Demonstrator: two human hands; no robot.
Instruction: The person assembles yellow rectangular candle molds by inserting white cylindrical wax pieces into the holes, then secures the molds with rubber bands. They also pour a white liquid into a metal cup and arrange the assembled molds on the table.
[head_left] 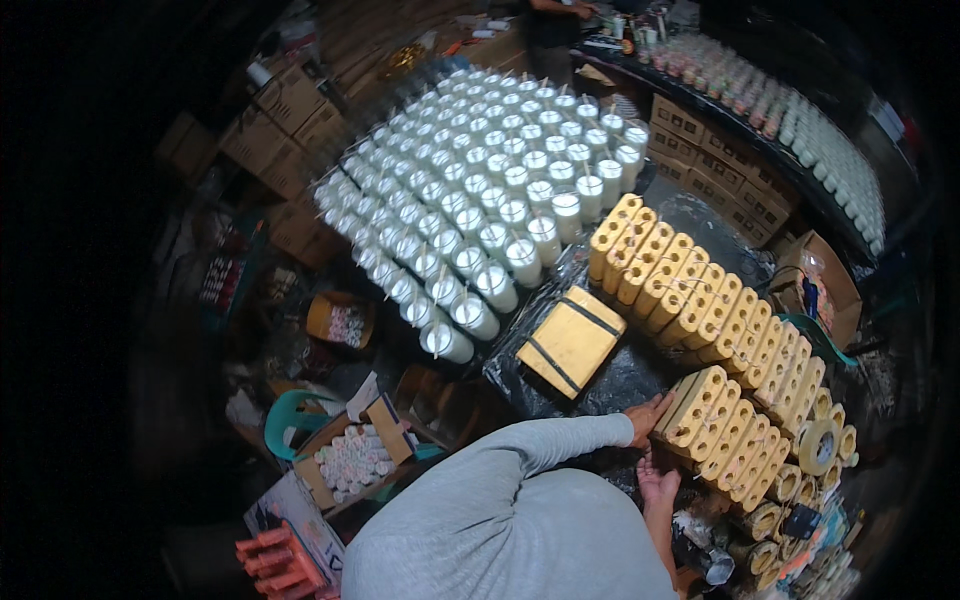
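Note:
Two rows of yellow rectangular blocks with round holes in their tops stand on the dark table. My left hand [650, 418] lies with stretched fingers against the end block [685, 405] of the nearer row. Just below it, my right hand [658, 482] is turned partly palm up, fingers apart, close to the lower side of that same end; whether it touches is hard to tell. Beyond my left hand a flat yellow slab [572, 342] with two black straps lies on the black plastic-covered tabletop [625, 375]. The farther row of holed blocks [700, 300] runs alongside.
Many white-filled glass jars [480, 190] with wicks or sticks crowd the table's far left. Tape roll [819, 446] and hollow yellow cylinders [762, 520] sit at right. Left are a carton of small cylinders [355, 462] and a teal chair [290, 425]. A person [552, 40] stands far off.

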